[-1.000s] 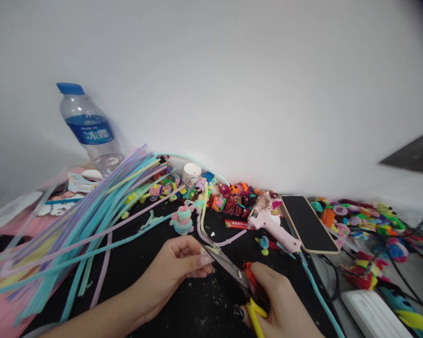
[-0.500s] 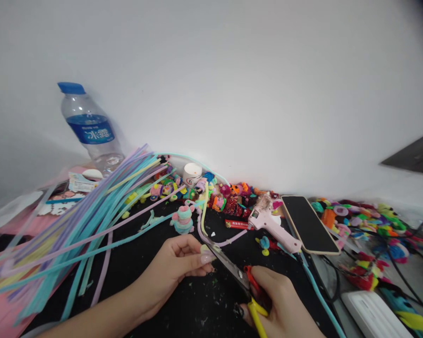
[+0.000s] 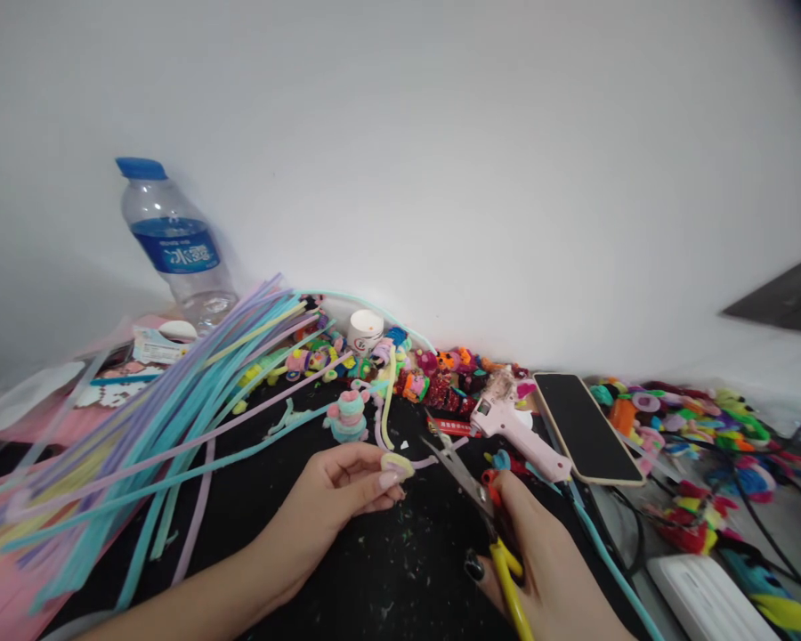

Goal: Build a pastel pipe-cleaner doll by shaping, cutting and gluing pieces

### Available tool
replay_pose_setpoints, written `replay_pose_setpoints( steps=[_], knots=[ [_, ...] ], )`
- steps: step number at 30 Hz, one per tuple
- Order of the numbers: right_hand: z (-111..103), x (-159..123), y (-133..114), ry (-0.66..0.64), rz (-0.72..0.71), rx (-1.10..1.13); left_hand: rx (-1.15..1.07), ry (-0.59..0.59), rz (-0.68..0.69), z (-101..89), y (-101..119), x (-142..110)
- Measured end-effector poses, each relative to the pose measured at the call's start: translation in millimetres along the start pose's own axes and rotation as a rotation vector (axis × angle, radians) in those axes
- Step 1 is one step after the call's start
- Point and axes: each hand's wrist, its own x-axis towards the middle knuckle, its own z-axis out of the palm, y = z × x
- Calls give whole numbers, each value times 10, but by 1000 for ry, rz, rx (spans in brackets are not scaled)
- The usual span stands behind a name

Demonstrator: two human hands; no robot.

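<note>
Between the thumb and fingers of my left hand [image 3: 360,485] is a small loop of pale yellow pipe cleaner [image 3: 398,464]. My right hand [image 3: 527,543] grips scissors [image 3: 465,481] with red and yellow handles; their blades stand parted, pointing up and left, a little apart from the loop. A small pale scrap shows by the blade tips. Just beyond my left hand stands a turquoise and pink pipe cleaner figure [image 3: 347,417]. A yellow pipe cleaner [image 3: 388,401] and a lilac one, partly hidden, lie behind the loop.
At left lie a large bundle of pastel pipe cleaners [image 3: 193,418] and a leaning water bottle [image 3: 177,240]. A pink glue gun [image 3: 524,436], a phone [image 3: 587,427] and a white power strip [image 3: 711,596] are at right. Colourful figures [image 3: 440,387] line the wall.
The scissors have moved right, away from the piece in my left hand, and their blades have parted. A pale scrap now shows near the tips. My left hand has stayed nearly still.
</note>
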Motion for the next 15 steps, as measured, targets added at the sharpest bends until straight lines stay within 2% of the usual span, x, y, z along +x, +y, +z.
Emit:
replay_pose_setpoints(
  steps=[4,15],
  knots=[
    [40,23,-21,-52,71,-81,19,-28,-10,-2,13,-6],
    [49,11,-29,-145,77,-79,152,-26,-1,23,49,0]
  ],
)
